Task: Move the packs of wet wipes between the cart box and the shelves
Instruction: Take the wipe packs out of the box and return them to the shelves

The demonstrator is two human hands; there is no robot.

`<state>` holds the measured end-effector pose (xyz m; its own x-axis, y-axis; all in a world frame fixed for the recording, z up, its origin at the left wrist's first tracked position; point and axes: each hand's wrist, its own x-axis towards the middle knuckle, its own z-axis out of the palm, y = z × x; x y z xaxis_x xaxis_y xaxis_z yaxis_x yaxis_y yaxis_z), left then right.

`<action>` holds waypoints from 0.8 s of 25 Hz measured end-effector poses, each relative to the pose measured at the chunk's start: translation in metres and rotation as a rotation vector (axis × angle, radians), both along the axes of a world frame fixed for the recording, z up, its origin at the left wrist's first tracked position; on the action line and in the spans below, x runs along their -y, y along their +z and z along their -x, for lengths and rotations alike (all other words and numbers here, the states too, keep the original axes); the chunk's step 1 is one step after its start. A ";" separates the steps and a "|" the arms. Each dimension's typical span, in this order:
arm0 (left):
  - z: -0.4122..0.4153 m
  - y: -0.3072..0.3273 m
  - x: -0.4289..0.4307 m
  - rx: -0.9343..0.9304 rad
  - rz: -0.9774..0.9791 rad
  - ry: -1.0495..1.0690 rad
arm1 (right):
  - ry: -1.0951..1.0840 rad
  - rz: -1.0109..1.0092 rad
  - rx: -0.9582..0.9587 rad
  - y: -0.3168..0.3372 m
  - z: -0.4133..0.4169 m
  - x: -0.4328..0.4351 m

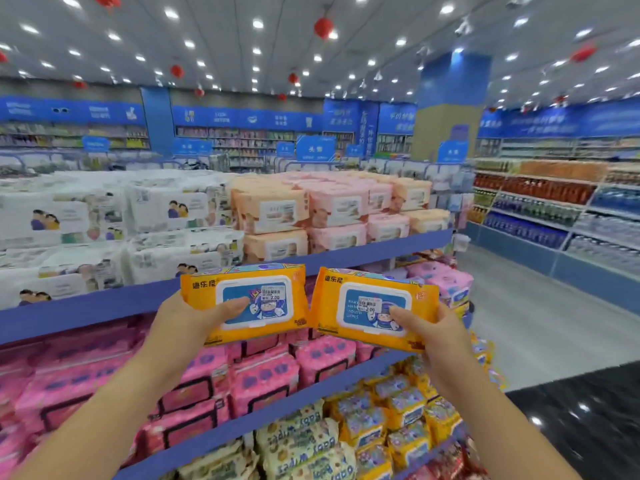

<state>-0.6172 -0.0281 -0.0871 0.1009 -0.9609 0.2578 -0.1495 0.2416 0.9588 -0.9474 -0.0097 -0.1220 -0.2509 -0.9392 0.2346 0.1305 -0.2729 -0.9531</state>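
Orange plastic fills the middle of the head view: you hold two packs of wet wipes up side by side in front of the shelves (86, 308), one in each of your hands. Your left hand (183, 318) grips the left pack (266, 329) at its lower left corner, with the thumb laid across the white lid and the fingers hidden behind. Your right hand (441, 341) pinches the right pack (360, 332) the same way at its lower right corner.

Both packs are clear of any shelf, with their inner edges close together; whether they touch cannot be told. The lids and price stickers face you, probably so the labels can be matched to a row. Gripping them at the outer corners leaves those labels uncovered.

White packs (86, 220) and peach packs (277, 213) crowd the top shelf, and pink packs (263, 375) fill the one below it. Yellow packs (398, 410) of a similar colour sit lower down, under your right hand, so that row looks the likeliest match. The cart box is not in view, so the frame does not settle which way the packs are travelling.
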 end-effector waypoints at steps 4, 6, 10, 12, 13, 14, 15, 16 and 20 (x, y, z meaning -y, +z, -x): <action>0.073 -0.014 0.079 -0.023 -0.053 -0.093 | -0.082 -0.033 0.079 -0.016 0.066 0.044; 0.109 -0.027 0.105 -0.007 -0.079 -0.120 | -0.103 -0.063 0.079 -0.031 0.100 0.060; 0.178 -0.064 0.136 0.014 -0.157 -0.151 | -0.118 -0.116 0.101 -0.066 0.173 0.096; 0.204 -0.100 0.135 0.055 -0.250 -0.131 | -0.057 -0.181 0.104 -0.096 0.205 0.109; 0.218 -0.121 0.132 0.074 -0.309 -0.118 | -0.039 -0.229 0.094 -0.114 0.223 0.114; 0.235 -0.143 0.129 0.088 -0.365 -0.100 | -0.011 -0.285 0.079 -0.131 0.243 0.120; 0.249 -0.163 0.124 0.099 -0.425 -0.081 | 0.017 -0.340 0.052 -0.148 0.259 0.124; 0.263 -0.181 0.117 0.111 -0.486 -0.071 | 0.038 -0.390 0.019 -0.163 0.272 0.126; 0.318 -0.244 0.099 0.138 -0.688 -0.043 | 0.105 -0.565 -0.108 -0.217 0.316 0.140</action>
